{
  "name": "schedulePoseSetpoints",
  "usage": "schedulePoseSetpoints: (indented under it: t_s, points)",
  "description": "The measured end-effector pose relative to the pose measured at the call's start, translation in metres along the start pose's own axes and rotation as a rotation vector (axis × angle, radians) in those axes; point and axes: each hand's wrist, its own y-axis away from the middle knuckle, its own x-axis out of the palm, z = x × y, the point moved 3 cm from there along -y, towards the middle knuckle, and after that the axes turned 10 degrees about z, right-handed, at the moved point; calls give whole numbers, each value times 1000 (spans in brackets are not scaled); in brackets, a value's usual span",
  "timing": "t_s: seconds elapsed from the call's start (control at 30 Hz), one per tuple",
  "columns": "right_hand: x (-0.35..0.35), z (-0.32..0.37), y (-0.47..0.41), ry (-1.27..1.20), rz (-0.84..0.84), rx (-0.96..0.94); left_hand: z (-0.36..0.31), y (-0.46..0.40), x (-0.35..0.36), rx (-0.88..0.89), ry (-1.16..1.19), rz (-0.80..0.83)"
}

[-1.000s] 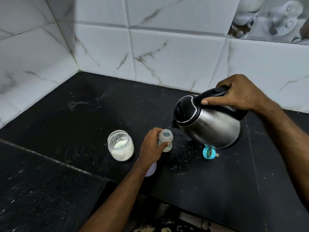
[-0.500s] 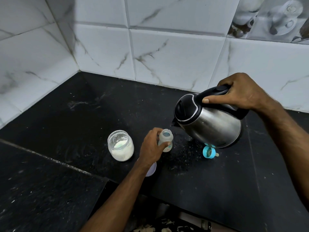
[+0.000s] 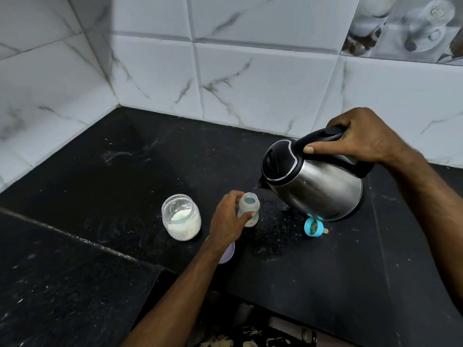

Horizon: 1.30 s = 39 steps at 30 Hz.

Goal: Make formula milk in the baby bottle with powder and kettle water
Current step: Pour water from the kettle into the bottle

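A small clear baby bottle stands upright and uncapped on the black counter. My left hand grips its body from the left. My right hand holds the black handle of a steel kettle, tilted with its spout just over the bottle's mouth; a thin stream of water falls in. An open glass jar with white powder sits left of the bottle. The bottle's blue ring with teat lies on the counter under the kettle.
A pale round lid lies partly hidden under my left wrist. Water drops speckle the counter around the bottle. White marble tiles close off the back and left. The counter's front edge drops off near my left forearm.
The kettle has dipped slightly toward the bottle again, spout back over the mouth and water running. My left hand and the bottle have stayed put.
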Motion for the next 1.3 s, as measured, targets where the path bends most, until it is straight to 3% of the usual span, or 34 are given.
schedulePoseSetpoints:
  t_s: [1.3]
  points:
    - [0,-2,-1,15,-4,-14,2,0,0,15,2,-7]
